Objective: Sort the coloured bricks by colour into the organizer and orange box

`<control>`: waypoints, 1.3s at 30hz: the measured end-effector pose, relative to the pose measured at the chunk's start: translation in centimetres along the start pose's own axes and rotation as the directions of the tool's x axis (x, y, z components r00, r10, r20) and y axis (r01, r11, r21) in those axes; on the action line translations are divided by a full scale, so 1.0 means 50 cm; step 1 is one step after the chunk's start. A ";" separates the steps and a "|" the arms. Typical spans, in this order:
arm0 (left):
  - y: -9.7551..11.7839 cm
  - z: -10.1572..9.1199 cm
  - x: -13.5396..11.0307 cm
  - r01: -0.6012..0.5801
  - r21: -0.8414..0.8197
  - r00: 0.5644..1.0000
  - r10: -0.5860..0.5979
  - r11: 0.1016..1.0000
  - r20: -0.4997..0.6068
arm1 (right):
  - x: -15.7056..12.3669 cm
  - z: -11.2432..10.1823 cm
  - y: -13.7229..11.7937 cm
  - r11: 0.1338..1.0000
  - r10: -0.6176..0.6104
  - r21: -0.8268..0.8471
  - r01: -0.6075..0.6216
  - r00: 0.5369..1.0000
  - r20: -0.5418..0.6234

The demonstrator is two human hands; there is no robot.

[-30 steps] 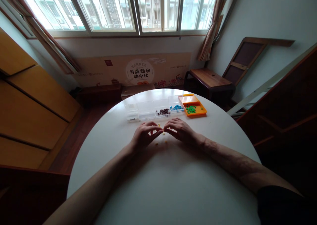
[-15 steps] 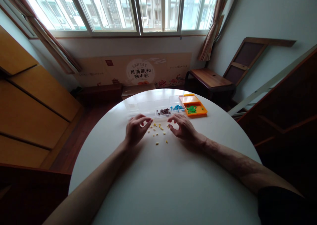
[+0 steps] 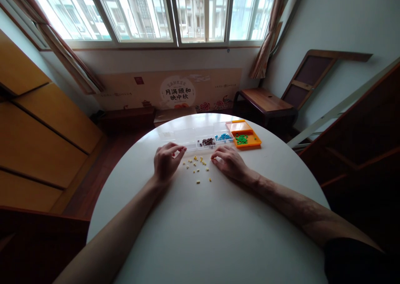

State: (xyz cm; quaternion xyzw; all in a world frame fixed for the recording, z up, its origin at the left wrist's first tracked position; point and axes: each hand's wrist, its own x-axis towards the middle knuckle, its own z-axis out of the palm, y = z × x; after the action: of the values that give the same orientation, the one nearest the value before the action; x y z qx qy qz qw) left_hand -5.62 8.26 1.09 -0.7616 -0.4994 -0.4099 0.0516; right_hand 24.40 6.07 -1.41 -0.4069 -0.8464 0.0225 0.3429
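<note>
My left hand [image 3: 168,160] hovers at the left of a scatter of small yellow pieces [image 3: 198,164], thumb and forefinger pinched together. Whatever lies between those fingertips is too small to make out. At the right side of the scatter, my right hand [image 3: 230,162] rests low over the table, its thumb and fingers closed on a small yellow piece that is mostly hidden. Just beyond my hands stands a clear plastic box [image 3: 190,145] with dark brown pieces [image 3: 206,142] and blue pieces [image 3: 223,137] in its compartments.
An orange tray [image 3: 256,142] holding green pieces [image 3: 241,139] stands beside the clear box at the back right of the round white table [image 3: 218,230]. Beyond the table are a wooden chair [image 3: 265,98], a printed carton panel [image 3: 150,82] and a window.
My left hand has moved a little left, away from the yellow pieces, still pinched. The fingers of my right hand, apart before, have closed at the right side of the scatter.
</note>
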 end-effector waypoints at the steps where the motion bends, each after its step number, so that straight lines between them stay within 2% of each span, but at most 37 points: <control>1: 0.009 -0.001 -0.004 -0.038 -0.026 0.999 0.038 0.999 0.021 | 0.000 0.000 0.000 1.000 -0.007 0.003 0.007 1.000 0.000; 5: 0.052 0.001 -0.024 -0.183 -0.157 0.975 0.200 0.971 0.099 | 0.004 -0.002 -0.003 0.996 -0.062 0.067 0.067 0.996 -0.067; 10: 0.086 0.017 -0.035 -0.182 -0.352 0.952 0.254 0.918 0.169 | 0.010 -0.016 -0.018 0.951 -0.207 0.214 0.223 0.974 -0.097; 14: 0.087 0.022 -0.034 -0.188 -0.464 0.934 0.303 0.866 0.187 | 0.013 -0.024 -0.028 0.927 -0.288 0.224 0.301 0.953 -0.091; 21: 0.092 0.017 -0.030 -0.138 -0.550 0.939 0.285 0.824 0.191 | 0.009 -0.020 -0.022 0.933 -0.311 0.157 0.324 0.945 -0.104; 31: 0.094 0.017 -0.022 0.015 -0.697 0.917 0.267 0.717 0.295 | 0.011 -0.029 -0.022 0.929 -0.357 0.079 0.362 0.932 -0.068; 36: 0.094 0.017 -0.021 0.057 -0.687 0.904 0.255 0.725 0.344 | 0.009 -0.027 -0.017 0.936 -0.342 0.067 0.344 0.939 -0.046; 39: 0.096 0.014 -0.019 0.041 -0.690 0.906 0.265 0.723 0.331 | 0.010 -0.026 -0.017 0.939 -0.330 0.073 0.335 0.942 -0.066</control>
State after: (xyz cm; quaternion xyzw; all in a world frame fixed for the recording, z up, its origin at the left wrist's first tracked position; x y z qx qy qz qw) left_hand -1.54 5.52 1.56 -0.8241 -0.2645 -0.3922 -0.3116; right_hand 24.40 5.56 0.13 -0.2439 -0.8920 -0.0113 0.3805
